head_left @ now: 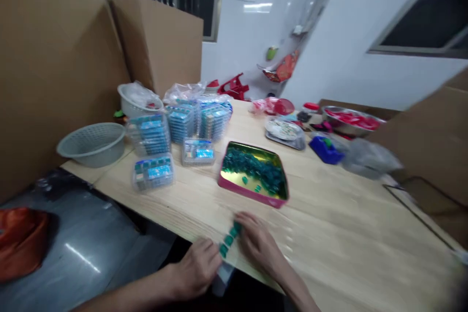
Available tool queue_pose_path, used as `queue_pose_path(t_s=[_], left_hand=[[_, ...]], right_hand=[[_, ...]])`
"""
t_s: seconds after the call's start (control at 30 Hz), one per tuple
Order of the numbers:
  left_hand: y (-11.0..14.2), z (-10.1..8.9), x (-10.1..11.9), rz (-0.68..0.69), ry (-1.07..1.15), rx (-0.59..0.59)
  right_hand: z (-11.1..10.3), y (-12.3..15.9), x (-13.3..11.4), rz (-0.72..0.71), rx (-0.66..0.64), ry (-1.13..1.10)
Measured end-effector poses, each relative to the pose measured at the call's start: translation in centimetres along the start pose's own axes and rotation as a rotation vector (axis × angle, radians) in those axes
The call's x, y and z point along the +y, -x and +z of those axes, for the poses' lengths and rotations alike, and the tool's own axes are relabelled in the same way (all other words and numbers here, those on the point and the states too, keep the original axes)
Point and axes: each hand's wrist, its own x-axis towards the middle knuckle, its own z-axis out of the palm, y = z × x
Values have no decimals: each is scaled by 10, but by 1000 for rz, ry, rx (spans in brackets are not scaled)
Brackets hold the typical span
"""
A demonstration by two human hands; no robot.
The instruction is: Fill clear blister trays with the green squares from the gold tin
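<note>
A short row of green, gem-like pieces [228, 240] runs slantwise between my two hands at the table's front edge. My right hand [258, 243] is closed at the row's far end, its fingertips on the last green piece. At the near end my left hand [200, 264] is curled shut; what lies inside its fingers is hidden. Just below it, a pale box-like object [222, 280] juts past the table edge, blurred. Beyond the hands stands a pink-sided tin [252, 196] with a gold inside, holding a heap of dark green pieces [259, 168].
Clear plastic cases [153, 173] with blue and green contents stand at left, several stacked behind. A pale basket [93, 146] sits by the left edge. Farther right are a metal tray [292, 142], a blue container [326, 151] and a steel bowl [327, 119] of red pieces.
</note>
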Motion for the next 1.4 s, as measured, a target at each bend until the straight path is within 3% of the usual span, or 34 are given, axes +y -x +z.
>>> queue_pose_path(t_s=[0.1,0.2,0.27,0.37,0.5,0.63,0.77,0.87,1.13,1.4], left_hand=[[21,-15,-11,-2,-25,128],[33,-34,-22,-149,36,313],[34,-46,-31,-266,140,406],[25,-65,-50,-395,364,436],[-10,-97,-96,-534,493,468],[-64,-117,-165,-812,555,484],[-110,-109,-230,-959,452,479],[-124,-98,-256,-1037,305,458],[-124,-85,-263,-1076,42,318],[-123,-87,-260,-1117,95,339]], right_hand=[[10,5,9,-11,-113,-36],[14,3,8,-67,-211,-135],[14,-4,2,-72,-204,-167],[14,-28,-10,-19,-108,-194],[4,-89,-13,64,42,-329],[-9,-179,-2,116,189,-537],[-6,-265,19,257,239,-402],[4,-302,34,350,211,-225],[22,-315,49,480,146,-11],[7,-310,33,523,148,-244]])
